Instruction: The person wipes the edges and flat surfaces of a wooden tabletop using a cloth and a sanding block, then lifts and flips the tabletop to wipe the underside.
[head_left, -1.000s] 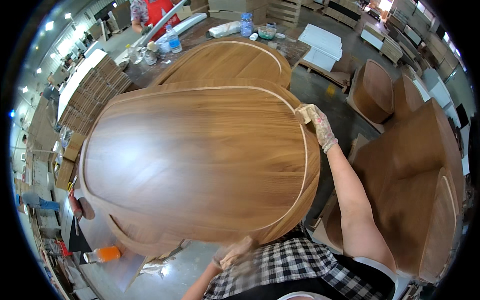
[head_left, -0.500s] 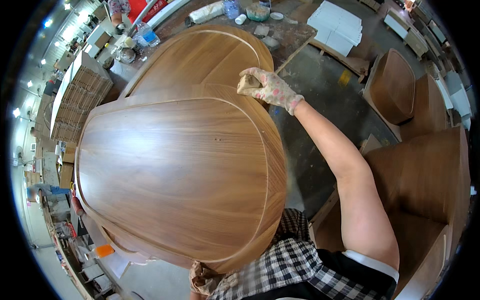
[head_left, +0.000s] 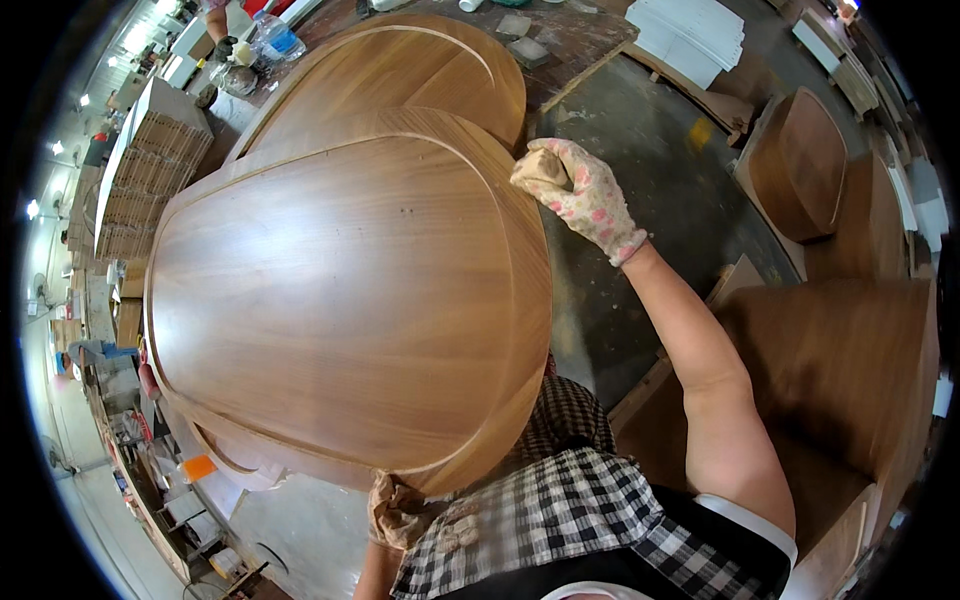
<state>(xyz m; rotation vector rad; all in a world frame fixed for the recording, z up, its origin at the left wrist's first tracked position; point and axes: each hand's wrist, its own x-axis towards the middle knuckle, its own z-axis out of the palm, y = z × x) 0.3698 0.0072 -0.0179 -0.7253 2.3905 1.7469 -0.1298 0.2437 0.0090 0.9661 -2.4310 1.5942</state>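
The right hand (head_left: 585, 200) pinches a tan block (head_left: 540, 172) at the far right rim of the wooden panel (head_left: 350, 290), near the right edge of the tabletop (head_left: 590, 36); the left hand (head_left: 398, 512) meets its near rim, grip unclear. The blue-labelled bottle (head_left: 280, 38) is unreadable.

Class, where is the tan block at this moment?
In the head view, the tan block is above and right of centre, in the right grip, beside the upper-right edge of the nearer panel.
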